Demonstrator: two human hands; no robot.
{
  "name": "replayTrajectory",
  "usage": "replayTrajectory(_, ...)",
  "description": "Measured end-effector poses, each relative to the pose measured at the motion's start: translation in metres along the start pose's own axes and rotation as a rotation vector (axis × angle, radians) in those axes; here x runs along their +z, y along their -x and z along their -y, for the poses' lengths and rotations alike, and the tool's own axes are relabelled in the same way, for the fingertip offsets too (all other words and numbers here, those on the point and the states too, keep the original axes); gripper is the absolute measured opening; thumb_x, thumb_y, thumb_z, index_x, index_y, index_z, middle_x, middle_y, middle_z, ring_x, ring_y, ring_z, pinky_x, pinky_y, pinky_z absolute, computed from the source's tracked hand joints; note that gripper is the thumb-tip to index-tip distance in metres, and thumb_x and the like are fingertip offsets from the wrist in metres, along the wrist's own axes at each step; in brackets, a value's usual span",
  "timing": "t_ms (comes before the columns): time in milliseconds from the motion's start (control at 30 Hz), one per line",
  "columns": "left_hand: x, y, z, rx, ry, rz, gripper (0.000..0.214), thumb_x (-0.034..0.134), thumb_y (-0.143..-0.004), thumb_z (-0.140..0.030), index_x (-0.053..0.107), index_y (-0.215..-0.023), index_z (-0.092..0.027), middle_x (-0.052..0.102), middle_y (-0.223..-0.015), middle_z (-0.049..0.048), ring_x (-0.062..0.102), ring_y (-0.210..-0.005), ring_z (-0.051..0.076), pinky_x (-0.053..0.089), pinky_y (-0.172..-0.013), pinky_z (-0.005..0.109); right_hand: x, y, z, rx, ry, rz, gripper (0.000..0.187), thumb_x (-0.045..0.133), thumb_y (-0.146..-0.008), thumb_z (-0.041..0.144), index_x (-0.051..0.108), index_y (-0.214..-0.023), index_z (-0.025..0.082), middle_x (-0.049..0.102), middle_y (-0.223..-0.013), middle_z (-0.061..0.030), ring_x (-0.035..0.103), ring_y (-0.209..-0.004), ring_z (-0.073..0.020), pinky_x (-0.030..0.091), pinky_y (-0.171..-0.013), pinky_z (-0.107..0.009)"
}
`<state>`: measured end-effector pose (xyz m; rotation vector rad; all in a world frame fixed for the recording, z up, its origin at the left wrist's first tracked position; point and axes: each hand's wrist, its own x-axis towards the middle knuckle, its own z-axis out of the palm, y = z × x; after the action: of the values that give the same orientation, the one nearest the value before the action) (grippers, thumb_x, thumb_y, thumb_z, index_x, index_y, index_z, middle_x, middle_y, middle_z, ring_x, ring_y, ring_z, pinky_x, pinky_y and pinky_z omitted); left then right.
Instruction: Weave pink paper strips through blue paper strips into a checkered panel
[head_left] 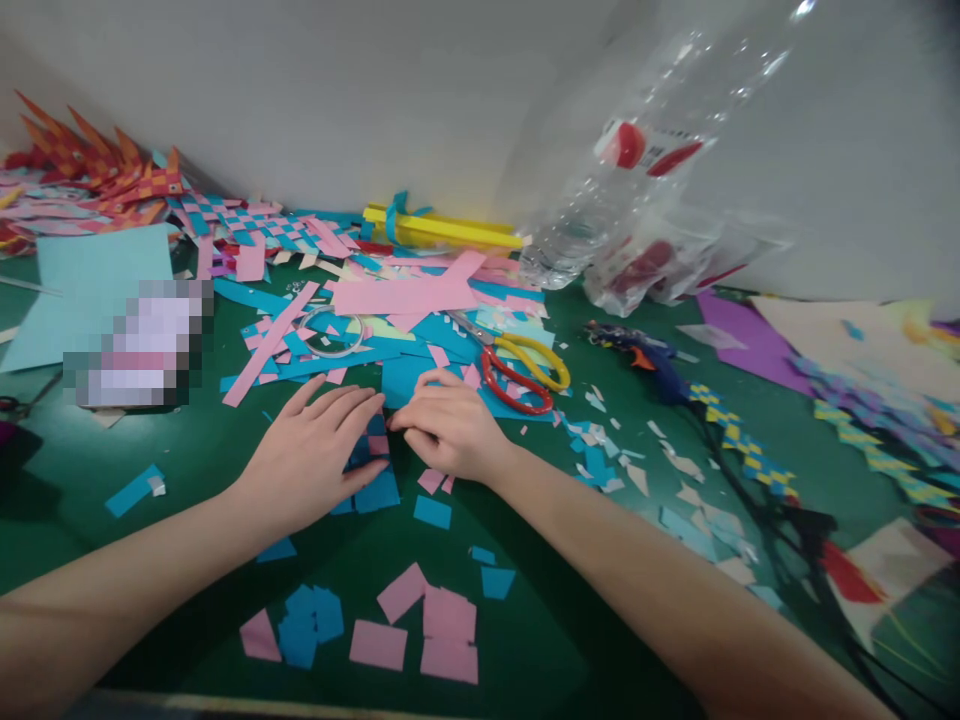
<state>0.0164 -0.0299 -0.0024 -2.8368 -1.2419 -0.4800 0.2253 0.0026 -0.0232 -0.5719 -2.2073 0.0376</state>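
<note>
My left hand [322, 445] lies over a small woven piece of blue and pink paper [377, 490], fingers stretched forward and thumb resting on it. It covers much of the weave. Close by on the right, my right hand [446, 425] has its fingers curled together, with the tips at the weave's right edge. What these fingertips pinch, if anything, is hidden. Just beyond my right hand lie scissors [517, 375] with one red and one yellow handle loop. Pink paper pieces [431, 480] and a blue piece [433, 512] lie below the right hand.
A pink strip [405, 295] and a tape roll [330, 332] lie on the heaped paper behind. A blurred phone-like object [142, 345] is at left. A clear plastic bottle [637, 160] leans at the wall. Cut pieces [450, 615] lie in front; scraps [600, 460] cover the right.
</note>
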Motion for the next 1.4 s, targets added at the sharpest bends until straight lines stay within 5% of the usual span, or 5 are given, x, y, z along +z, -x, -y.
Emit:
replayTrajectory(667,-0.002,-0.003,0.0,0.096,-0.081,-0.063,0.033,0.048,-0.098,-0.033,0.064,-0.118,-0.012,0.07,-0.119,0.0118,0.063,-0.114,0.027,0.031,-0.112,0.049,0.001,0.001,0.0,-0.085,0.031,0.01,0.021,0.05,-0.084,0.007,0.067,-0.076,0.017,0.073,-0.068,-0.0027,0.064,-0.062,-0.0148,0.054,-0.078,-0.034)
replayTrajectory(1067,0.001,-0.004,0.005,-0.007,0.021,-0.017,0.049,0.057,-0.093,-0.044,0.052,-0.131,-0.014,0.067,-0.121,0.0121,0.062,-0.113,0.028,0.032,-0.11,0.05,0.002,0.001,-0.004,0.171,0.062,-0.069,0.024,0.047,-0.081,0.006,0.066,-0.085,0.02,0.073,-0.074,-0.0012,0.063,-0.067,-0.0159,0.05,-0.08,-0.035)
replayTrajectory(1233,-0.001,-0.004,0.006,-0.017,0.062,-0.023,0.061,0.052,-0.091,-0.059,0.049,-0.134,-0.016,0.063,-0.13,0.0124,0.059,-0.118,0.029,0.03,-0.112,0.051,0.001,0.0,-0.002,0.151,0.048,-0.02,0.027,0.049,-0.076,0.004,0.064,-0.091,0.018,0.073,-0.082,-0.0045,0.064,-0.076,-0.0192,0.049,-0.081,-0.037)
replayTrajectory(1400,-0.006,-0.004,0.009,-0.056,0.065,-0.034,0.056,0.045,-0.095,-0.055,0.051,-0.133,-0.014,0.064,-0.128,0.0135,0.057,-0.122,0.031,0.031,-0.111,0.05,-0.001,-0.002,0.001,0.16,0.092,-0.01,0.021,0.05,-0.079,0.008,0.064,-0.09,0.019,0.073,-0.081,-0.0041,0.064,-0.076,-0.0197,0.048,-0.08,-0.037)
